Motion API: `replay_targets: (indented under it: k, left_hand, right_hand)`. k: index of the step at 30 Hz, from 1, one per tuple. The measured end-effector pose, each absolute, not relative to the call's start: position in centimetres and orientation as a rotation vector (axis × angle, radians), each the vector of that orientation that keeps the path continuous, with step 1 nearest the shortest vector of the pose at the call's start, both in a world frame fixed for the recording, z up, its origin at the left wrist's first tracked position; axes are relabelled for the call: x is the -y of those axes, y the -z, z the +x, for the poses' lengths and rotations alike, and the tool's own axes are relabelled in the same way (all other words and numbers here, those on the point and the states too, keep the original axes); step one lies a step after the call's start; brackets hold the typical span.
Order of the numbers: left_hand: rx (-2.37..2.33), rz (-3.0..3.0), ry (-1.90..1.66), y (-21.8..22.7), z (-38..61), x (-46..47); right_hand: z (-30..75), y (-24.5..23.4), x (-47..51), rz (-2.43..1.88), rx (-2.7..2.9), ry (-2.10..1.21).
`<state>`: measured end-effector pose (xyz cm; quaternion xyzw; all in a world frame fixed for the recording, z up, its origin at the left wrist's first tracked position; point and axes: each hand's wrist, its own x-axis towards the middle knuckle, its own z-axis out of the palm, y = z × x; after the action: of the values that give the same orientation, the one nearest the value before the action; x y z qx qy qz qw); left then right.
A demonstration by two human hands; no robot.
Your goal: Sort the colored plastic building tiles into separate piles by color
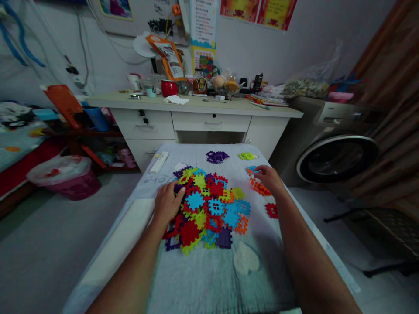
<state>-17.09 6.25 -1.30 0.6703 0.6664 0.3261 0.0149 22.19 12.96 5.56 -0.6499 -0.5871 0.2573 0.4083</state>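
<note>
A heap of gear-edged plastic building tiles in red, blue, green, purple and orange lies on the cloth-covered table. My left hand rests on the heap's left edge, thumb apart from the fingers, beside a purple tile. At the right side, my right hand has its thumb and forefinger closed at a blue tile; the grip is partly hidden. Below it are orange tiles. A red group lies nearer me, with purple tiles and green tiles farther off.
A white box-like strip lies at the table's far left corner. Beyond stands a white desk with jars, a red mug and papers. A washing machine is at right, a pink bin at left.
</note>
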Motion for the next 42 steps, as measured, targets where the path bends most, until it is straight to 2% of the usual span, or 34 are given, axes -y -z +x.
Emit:
replay_targets:
  k: [6, 13, 21, 28, 31, 36, 42]
  left_hand:
    - [-2.099, 2.064, -1.003, 1.2, -17.0, -6.2]
    - [-2.102, 2.051, -0.992, 1.3, -16.9, -6.2]
    - [-2.097, 2.075, -0.997, 1.4, -17.1, -6.3]
    - [-2.096, 2.075, -0.983, 1.1, -17.0, -6.3]
    - [-2.090, 2.074, -0.990, 1.0, -17.0, -6.2]
    - [-2.080, 2.066, -1.011, 1.2, -17.1, -6.3]
    - [-2.087, 2.061, -1.020, 1.3, -16.9, -6.3]
  right_hand:
    - [26.5, -4.1, -11.4, -1.858, 1.560, -0.475]
    - [24.6, -3.6, -10.3, -1.914, 1.794, -0.422]
    - [23.8, -3.1, -10.3, -2.106, 1.916, -0.046]
    - [22.2, -3.7, -9.7, -2.204, 1.981, 0.092]
    - [21.2, -3.7, -9.5, -2.053, 2.062, 0.070]
    - [18.9, -3.1, -8.8, -1.595, 2.368, -0.211]
    - [17.7, -2.4, -8.6, -1.548, 2.492, -0.297]
